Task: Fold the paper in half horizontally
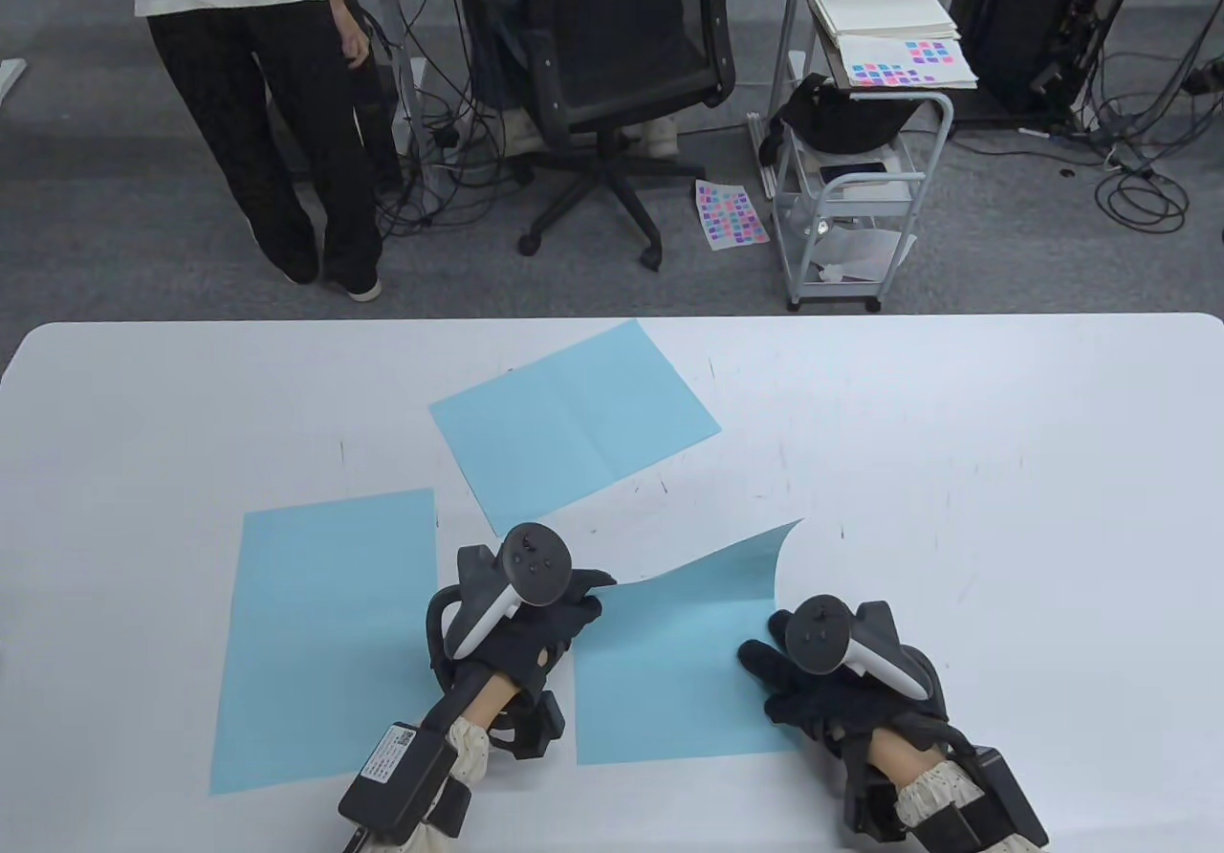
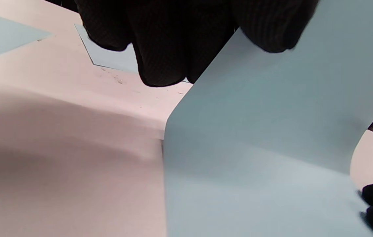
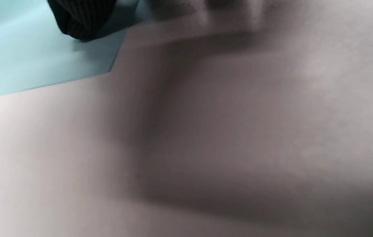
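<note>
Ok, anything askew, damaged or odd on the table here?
Only the far sheet: it lies rotated, its corner reaching the table's far edge, while the left sheet lies straight. The lifted sheet is just mid-fold, between the left hand and right hand.

Three sheets lie on the table (image 1: 956,432). The near sheet (image 1: 679,671) sits between the left hand (image 1: 521,623) and the right hand (image 1: 822,671), and its far edge curls up off the table. The left sheet (image 1: 325,633) lies just left of the left hand, and the far sheet (image 1: 574,423) lies behind both, near the table's back edge.
</note>
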Tool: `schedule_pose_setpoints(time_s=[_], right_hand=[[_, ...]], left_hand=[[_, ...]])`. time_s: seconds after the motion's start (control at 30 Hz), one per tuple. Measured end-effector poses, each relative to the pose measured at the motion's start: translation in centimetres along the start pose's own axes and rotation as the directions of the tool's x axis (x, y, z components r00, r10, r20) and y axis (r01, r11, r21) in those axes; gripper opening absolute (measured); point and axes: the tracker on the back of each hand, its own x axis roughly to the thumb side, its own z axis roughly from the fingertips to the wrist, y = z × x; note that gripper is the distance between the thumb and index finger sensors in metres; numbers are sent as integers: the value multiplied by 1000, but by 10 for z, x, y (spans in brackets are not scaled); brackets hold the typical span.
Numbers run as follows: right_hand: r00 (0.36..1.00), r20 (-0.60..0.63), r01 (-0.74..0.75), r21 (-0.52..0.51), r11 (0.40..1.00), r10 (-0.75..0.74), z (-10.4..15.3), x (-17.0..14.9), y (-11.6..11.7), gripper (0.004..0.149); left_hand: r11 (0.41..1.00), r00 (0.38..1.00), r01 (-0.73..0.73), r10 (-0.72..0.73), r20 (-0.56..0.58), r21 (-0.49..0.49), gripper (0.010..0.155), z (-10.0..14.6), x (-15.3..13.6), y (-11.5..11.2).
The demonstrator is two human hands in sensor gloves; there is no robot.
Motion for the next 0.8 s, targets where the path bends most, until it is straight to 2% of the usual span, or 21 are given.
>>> schedule_pose_setpoints(time_s=[0.27, 0.43, 0.8], right_hand=[[1000, 8, 23, -8, 1000, -23, -1, -2, 0, 61], [1000, 4, 18, -7, 1000, -18, -1, -1, 0, 61], [1000, -2, 15, -11, 1000, -15, -1, -1, -1, 61]], left_hand=[[975, 973, 221, -220, 64, -9, 43, 10, 1, -20], [914, 909, 406, -403, 106, -11, 43, 12, 7, -29], [869, 865, 489, -471, 175, -77, 48, 10, 5, -47]])
